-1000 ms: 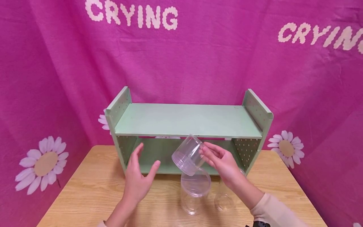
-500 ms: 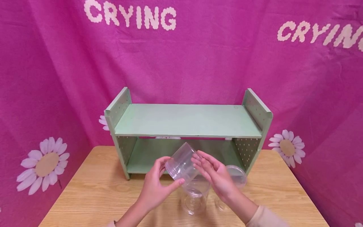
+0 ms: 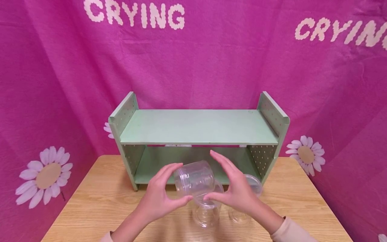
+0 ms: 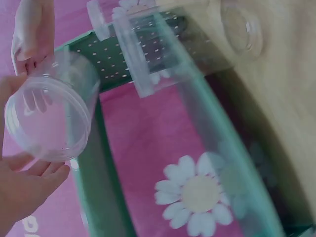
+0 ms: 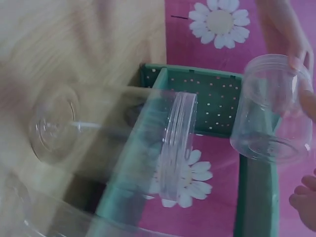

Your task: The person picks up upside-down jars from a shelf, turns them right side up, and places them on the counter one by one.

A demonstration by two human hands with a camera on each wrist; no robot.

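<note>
A clear plastic jar [image 3: 198,178] is held in the air on its side, its ridged end to the left. My left hand [image 3: 158,196] grips that end, fingers over the top and thumb below; in the left wrist view the hand [image 4: 29,195] curves around the rim. Spread wide beside the other end is my right hand [image 3: 239,190], its fingers apart from the jar. The right wrist view shows the same jar [image 5: 269,118] with the left fingers at its ridged end. Beneath it, a taller clear jar [image 3: 205,216] stands upright on the table.
Another clear jar [image 3: 254,185] stands to the right, partly behind my right hand. A green two-tier shelf [image 3: 199,126] with perforated sides stands at the back of the wooden table [image 3: 99,201]. A pink cloth [image 3: 199,67] with daisies and lettering hangs around it.
My left hand has come in from the left and taken the jar's ridged end. The jar has dropped lower and tipped nearer level. My right hand has released it and spread its fingers.
</note>
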